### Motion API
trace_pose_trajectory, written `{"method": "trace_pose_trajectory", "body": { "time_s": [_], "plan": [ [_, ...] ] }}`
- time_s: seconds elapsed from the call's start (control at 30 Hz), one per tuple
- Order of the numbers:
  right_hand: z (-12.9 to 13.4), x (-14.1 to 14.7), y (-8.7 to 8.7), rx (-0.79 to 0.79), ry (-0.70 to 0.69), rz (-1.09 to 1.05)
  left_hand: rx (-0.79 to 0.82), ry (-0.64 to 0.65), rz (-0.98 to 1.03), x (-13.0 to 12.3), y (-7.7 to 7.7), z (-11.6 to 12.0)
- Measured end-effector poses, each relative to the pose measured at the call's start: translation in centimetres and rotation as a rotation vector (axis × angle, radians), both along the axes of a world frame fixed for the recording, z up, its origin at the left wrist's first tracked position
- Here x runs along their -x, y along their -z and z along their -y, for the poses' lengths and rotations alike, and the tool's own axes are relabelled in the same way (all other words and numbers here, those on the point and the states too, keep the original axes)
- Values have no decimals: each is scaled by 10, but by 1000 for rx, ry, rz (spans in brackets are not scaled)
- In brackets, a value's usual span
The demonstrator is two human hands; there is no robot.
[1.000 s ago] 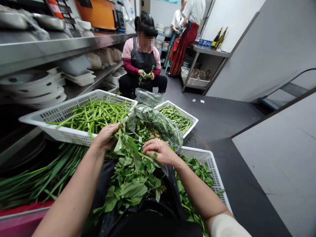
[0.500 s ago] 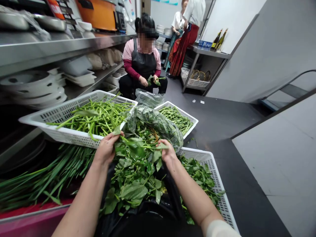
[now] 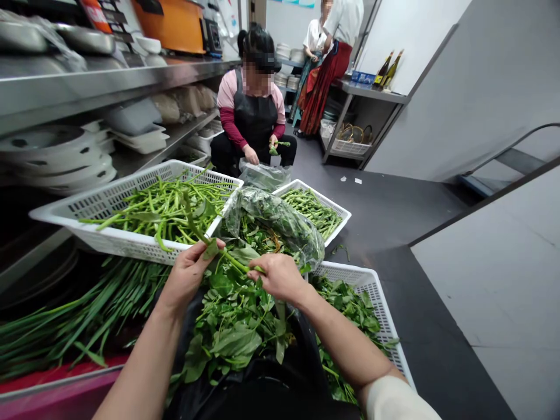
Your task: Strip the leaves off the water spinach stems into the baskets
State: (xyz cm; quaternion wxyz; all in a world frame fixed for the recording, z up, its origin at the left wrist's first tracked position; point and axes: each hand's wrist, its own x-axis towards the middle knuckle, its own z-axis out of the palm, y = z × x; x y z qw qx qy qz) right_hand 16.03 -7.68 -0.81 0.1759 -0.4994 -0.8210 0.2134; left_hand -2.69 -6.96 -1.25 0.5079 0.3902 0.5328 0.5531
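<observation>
My left hand [image 3: 192, 269] pinches a leafy green stem [image 3: 234, 261] near its upper part, above a heap of leafy greens [image 3: 236, 332] on a black surface in front of me. My right hand [image 3: 275, 274] is closed on the other end of the same stem, a short way to the right. Beyond the hands lies a clear plastic bag [image 3: 280, 219] with more greens inside. At the left, a white basket [image 3: 109, 245] holds cut green stems. Another white basket [image 3: 394, 326] with leafy greens sits by my right forearm.
Long green leaves [image 3: 100, 303] lie at the lower left beside a pink bin [image 3: 61, 396]. A small basket of stems [image 3: 345, 217] stands behind the bag. A seated person [image 3: 256, 111] handles greens ahead. A steel shelf [image 3: 87, 87] runs along the left.
My right hand has moved left, closer to my left hand, and now grips the stem. The seated person's hand has lowered to the plastic bag in front.
</observation>
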Motion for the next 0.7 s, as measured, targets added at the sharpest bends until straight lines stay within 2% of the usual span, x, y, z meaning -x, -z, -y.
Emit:
{"method": "trace_pose_trajectory", "body": {
  "time_s": [0.1,0.2,0.3,0.37,0.43,0.5,0.6,0.67,0.7],
  "plan": [
    [-1,4,15,43,-26,36,-14,86,28,1,2,3],
    [4,7,33,0,48,-113,12,111,117,-5,11,4],
    [16,8,41,-226,124,-373,106,46,285,-23,26,6],
    [26,0,38,-392,150,-518,262,2,396,-35,37,8],
    [36,-19,31,-440,186,-559,401,-39,458,-42,46,10],
    [44,-50,25,-314,230,-456,429,-74,446,-42,50,10],
    [52,-96,25,45,293,-101,344,-41,334,-36,51,9],
    [54,-108,27,151,314,24,289,41,246,-36,48,8],
    [54,-106,28,169,307,-3,269,82,208,-38,47,9]
  ]
}}
